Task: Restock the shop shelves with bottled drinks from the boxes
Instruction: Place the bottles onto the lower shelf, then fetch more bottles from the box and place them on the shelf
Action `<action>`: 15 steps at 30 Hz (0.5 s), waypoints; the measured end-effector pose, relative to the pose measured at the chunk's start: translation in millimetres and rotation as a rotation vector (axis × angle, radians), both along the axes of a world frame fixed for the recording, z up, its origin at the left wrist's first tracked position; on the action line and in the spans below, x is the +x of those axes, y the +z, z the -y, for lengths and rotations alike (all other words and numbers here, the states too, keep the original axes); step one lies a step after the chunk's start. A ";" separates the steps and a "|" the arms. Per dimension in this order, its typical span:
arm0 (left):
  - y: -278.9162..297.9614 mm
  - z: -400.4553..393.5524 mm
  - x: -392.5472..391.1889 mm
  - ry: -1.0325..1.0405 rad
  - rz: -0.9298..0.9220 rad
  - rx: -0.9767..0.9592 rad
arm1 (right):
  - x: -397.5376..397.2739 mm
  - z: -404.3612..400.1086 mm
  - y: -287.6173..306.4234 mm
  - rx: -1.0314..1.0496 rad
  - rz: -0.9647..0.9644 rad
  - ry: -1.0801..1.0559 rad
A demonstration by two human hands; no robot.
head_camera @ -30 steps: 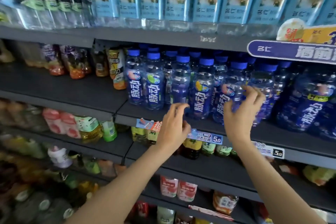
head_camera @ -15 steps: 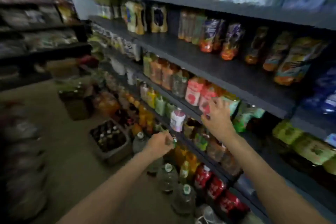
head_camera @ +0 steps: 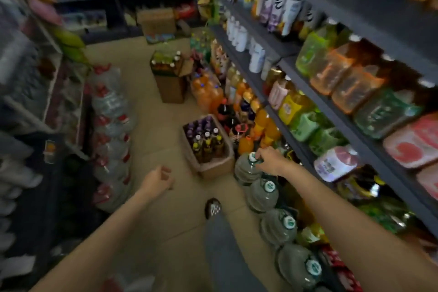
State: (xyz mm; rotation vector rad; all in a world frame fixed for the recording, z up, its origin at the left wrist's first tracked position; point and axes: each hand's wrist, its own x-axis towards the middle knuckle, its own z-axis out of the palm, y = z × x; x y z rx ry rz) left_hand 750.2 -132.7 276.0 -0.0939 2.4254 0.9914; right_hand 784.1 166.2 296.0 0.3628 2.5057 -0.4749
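Observation:
An open cardboard box [head_camera: 214,168] stands on the floor by the right-hand shelves [head_camera: 355,142], holding dark bottles [head_camera: 205,141] with purple, yellow and white caps. A second open box [head_camera: 170,89] of bottles stands farther down the aisle. My left hand [head_camera: 157,180] hangs over the floor left of the near box, fingers loosely curled, holding nothing. My right hand [head_camera: 270,161] hovers in front of the cap of a big water jug [head_camera: 246,168], just right of the box, fingers bent downward; I see nothing in it. The view is blurred.
A row of large water jugs [head_camera: 263,194] lines the floor under the right shelves, beside orange soda bottles [head_camera: 208,97]. Stacked water packs [head_camera: 111,125] stand on the left. My shoe [head_camera: 212,207] is on the tan floor. More boxes [head_camera: 156,21] sit at the aisle's end.
My view has swung from the blue-bottle shelf down and left along the aisle. Both hands have left the shelf and dropped toward the floor boxes, empty.

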 end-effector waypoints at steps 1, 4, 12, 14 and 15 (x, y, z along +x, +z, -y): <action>-8.1 2.0 -21.2 0.031 0.006 0.004 | -25.3 0.6 -14.7 -0.031 0.026 0.003; -37.1 2.6 -92.5 0.110 0.052 -0.034 | -102.2 -3.2 -67.0 -0.111 0.076 -0.019; -106.9 -31.8 -288.2 0.091 0.163 -0.089 | -278.4 -1.2 -179.5 -0.211 0.225 -0.157; -128.2 -41.9 -319.9 0.029 0.191 -0.069 | -309.3 4.6 -213.6 -0.246 0.233 -0.166; -142.1 -45.6 -333.3 0.006 0.207 -0.064 | -321.7 7.9 -230.3 -0.257 0.240 -0.188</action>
